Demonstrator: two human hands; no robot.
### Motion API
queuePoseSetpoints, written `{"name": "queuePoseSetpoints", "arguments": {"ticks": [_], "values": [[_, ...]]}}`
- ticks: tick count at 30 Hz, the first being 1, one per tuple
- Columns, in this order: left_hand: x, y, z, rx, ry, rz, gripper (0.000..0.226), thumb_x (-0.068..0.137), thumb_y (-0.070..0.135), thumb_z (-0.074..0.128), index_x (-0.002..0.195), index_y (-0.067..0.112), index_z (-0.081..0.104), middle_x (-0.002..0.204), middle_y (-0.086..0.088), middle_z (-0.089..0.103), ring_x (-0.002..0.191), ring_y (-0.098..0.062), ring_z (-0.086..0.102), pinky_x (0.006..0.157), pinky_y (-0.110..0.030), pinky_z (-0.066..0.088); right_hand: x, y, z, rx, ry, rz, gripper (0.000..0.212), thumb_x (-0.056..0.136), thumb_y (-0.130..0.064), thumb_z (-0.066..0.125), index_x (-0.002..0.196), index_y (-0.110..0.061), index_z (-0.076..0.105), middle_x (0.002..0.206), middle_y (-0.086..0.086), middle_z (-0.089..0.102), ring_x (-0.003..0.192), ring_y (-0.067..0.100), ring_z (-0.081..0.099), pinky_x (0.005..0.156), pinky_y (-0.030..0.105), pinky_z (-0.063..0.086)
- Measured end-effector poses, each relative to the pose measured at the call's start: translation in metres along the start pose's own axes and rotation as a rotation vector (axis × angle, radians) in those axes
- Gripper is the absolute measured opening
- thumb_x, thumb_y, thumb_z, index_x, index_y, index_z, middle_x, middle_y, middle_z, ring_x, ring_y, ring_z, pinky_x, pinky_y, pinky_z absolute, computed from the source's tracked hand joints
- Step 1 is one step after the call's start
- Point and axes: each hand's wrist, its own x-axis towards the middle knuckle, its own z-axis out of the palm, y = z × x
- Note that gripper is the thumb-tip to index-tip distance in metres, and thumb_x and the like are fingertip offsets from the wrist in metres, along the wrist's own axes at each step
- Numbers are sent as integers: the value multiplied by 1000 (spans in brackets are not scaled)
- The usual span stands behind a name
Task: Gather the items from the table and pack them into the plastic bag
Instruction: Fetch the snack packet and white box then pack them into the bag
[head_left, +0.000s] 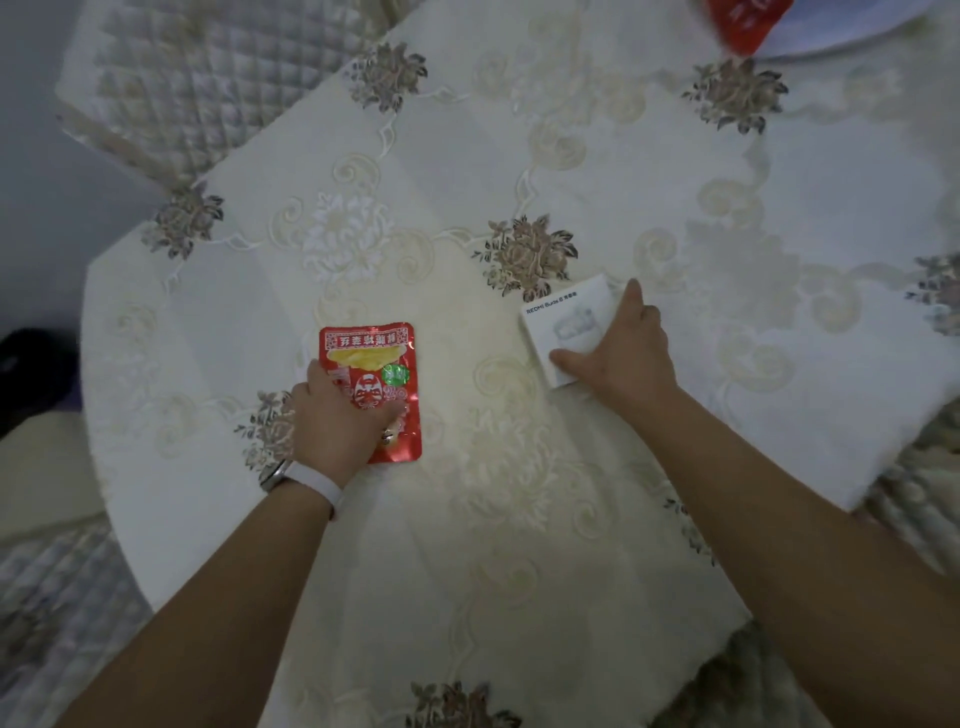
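Left hand (337, 421): the thumb lies across the printed face of the red snack packet (374, 358), one finger reaches up along the packet's left edge, and the other fingers are tucked under the hand out of sight. The hand grasps the packet at its near left corner. The packet lies flat on the tablecloth (519, 519), left of centre, with its print upside down to the camera. The palm faces down, and the forearm runs in from the near left. The wrist carries a white band (317, 483) with a watch body on its left side. Right hand (623, 348): the thumb presses the near edge of the white box (566, 322) and the forefinger stretches past its far right corner. The hand spans and grips the box from the right. The remaining fingers are hidden behind the hand. The box sits on the cloth right of centre, just near of an embroidered brown flower, turned at an angle, with grey lettering on its lid. The right forearm comes in from the near right, and the two hands are well apart. Count: one red packet in hand, one white box, and a second red item (748, 21) at the far right edge, blurred, lying against a pale curved rim (857, 31). A quilted chair cushion (197, 88) stands beyond the table's far left edge.
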Motion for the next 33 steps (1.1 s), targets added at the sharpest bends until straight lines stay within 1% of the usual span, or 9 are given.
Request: {"name": "queuePoseSetpoints", "arguments": {"ticks": [4,8,12,15,19,21,23,26,33], "values": [[-9,4,0,-209,-7,-36,66,62,31,92,114,17,54,106,-1,68,92,-20,68,76,-37,56,-4,-3,5,-98,-30,16,122,67,-58,77,151,-5,5,145,18,30,132,37,30,103,49,34],[-19,3,1,-332,-15,-86,45,73,19,86,111,17,62,101,2,71,86,-18,71,77,-41,60,-10,-11,11,-191,-51,-11,129,62,-65,77,151,-6,5,143,17,32,132,36,32,102,48,35],[-36,4,-2,-400,-32,-116,44,77,18,83,113,16,57,101,3,68,81,-14,69,66,-33,57,-15,-23,12,-200,-103,-49,132,61,-57,82,152,-11,-1,139,16,31,128,34,36,99,45,38],[-51,3,-5,-419,-55,-100,31,78,21,82,102,23,63,98,3,72,83,-18,72,74,-41,60,-18,-25,8,-186,-85,-52,132,62,-54,84,152,-10,-2,139,17,30,125,35,40,98,45,39],[-72,3,-13,-463,-94,-64,18,83,18,78,88,29,66,92,6,74,78,-14,72,72,-38,61,-26,-22,1,27,-37,-55,92,71,-35,82,141,-6,28,132,15,38,120,33,47,91,38,41],[-81,1,-17,-490,-107,-45,17,85,18,77,87,30,66,91,7,74,79,-16,73,75,-42,61,-35,-19,1,100,-13,-64,63,74,-33,77,121,-7,43,117,12,49,104,31,54,77,34,40],[-90,-2,-23,-511,-119,-19,16,86,19,75,88,32,65,91,7,74,80,-16,73,76,-43,60,-48,-16,-1,156,21,-73,45,76,-33,74,102,-10,45,97,7,54,84,27,55,63,32,36],[-102,-6,-31,-549,-118,41,15,88,23,73,92,35,65,93,8,75,82,-15,73,74,-40,60,-78,-15,-7,173,42,-98,40,79,-32,70,96,-11,41,82,3,52,71,24,51,57,34,37],[-145,-20,-65,-753,-183,121,22,89,19,72,109,27,66,100,3,75,85,-17,74,69,-41,62,-183,-19,-30,243,140,-124,36,84,-30,69,104,-17,42,80,-6,50,68,16,50,51,28,36]]}}
